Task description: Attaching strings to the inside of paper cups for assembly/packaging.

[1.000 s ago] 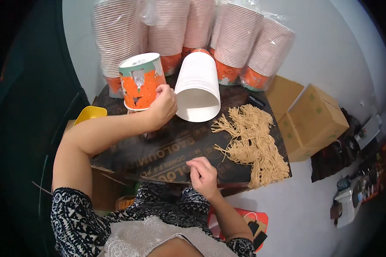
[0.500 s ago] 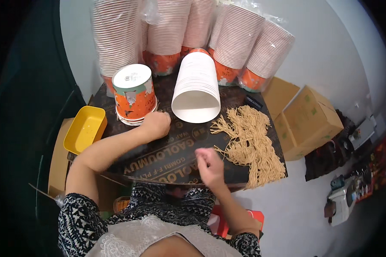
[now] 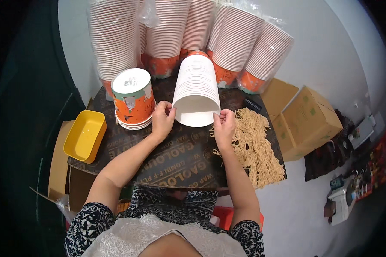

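Observation:
A nested stack of white paper buckets (image 3: 196,79) lies on its side on the dark table, its round mouth turned toward me. My left hand (image 3: 163,122) pinches the left side of the front bucket's rim. On the opposite side of that rim, my right hand (image 3: 224,127) has its thumb and fingers closed. Just left of my left hand, a short stack of orange printed paper buckets (image 3: 134,104) stands upside down, white base up. A heap of tan strings (image 3: 257,147) lies beside my right hand.
Tall bucket stacks in clear plastic (image 3: 238,40) line the back of the dark printed table (image 3: 186,165). A yellow plastic bin (image 3: 82,139) sits at its left edge. Behind the strings lies a small black object (image 3: 252,104). Cardboard boxes (image 3: 317,113) stand off to the right.
My left hand has moved from the upside-down stack's base to the lying stack's rim. My right hand has gone up and right, from above the table front to the rim's other side.

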A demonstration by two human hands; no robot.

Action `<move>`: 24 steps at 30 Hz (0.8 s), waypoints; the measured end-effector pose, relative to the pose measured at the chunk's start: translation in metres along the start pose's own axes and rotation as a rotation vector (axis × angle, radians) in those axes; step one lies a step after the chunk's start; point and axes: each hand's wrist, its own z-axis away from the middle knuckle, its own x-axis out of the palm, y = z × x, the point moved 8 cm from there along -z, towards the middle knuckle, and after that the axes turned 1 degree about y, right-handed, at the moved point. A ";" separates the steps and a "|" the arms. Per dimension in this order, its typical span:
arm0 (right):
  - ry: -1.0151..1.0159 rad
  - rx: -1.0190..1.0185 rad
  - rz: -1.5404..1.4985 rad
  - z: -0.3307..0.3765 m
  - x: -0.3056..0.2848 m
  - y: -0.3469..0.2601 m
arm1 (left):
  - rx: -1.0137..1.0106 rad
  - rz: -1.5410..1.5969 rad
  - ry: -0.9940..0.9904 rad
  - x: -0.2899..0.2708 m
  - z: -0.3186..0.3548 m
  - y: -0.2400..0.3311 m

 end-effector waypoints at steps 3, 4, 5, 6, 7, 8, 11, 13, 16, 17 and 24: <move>0.039 -0.013 0.055 -0.001 0.000 0.009 | 0.012 -0.006 0.018 0.001 0.000 -0.001; 0.064 -0.053 0.100 0.000 -0.001 0.009 | 0.010 -0.008 0.048 -0.001 0.001 -0.001; 0.063 -0.050 0.100 -0.001 0.001 0.008 | 0.008 -0.011 0.077 -0.003 0.001 -0.001; 0.082 -0.057 0.069 -0.002 0.002 0.006 | 0.006 -0.012 0.075 -0.003 0.001 -0.001; 0.101 -0.064 0.038 -0.002 0.002 0.004 | 0.031 -0.013 0.087 -0.004 0.001 0.002; 0.102 -0.063 0.039 -0.003 0.002 0.004 | 0.056 -0.013 0.100 -0.005 0.001 0.004; 0.080 -0.032 0.042 -0.003 0.003 0.006 | 0.030 -0.033 0.091 -0.007 0.001 0.001; 0.099 -0.053 0.121 -0.002 0.001 0.004 | 0.049 -0.051 0.099 -0.007 0.000 0.005; 0.091 0.007 0.082 0.000 -0.001 0.004 | 0.066 -0.067 0.103 -0.010 0.000 0.012; 0.091 0.006 0.082 0.001 -0.001 0.005 | 0.066 -0.063 0.099 -0.011 0.000 0.014; 0.001 0.019 0.059 0.012 -0.002 0.001 | 0.004 -0.079 0.003 -0.015 0.005 0.012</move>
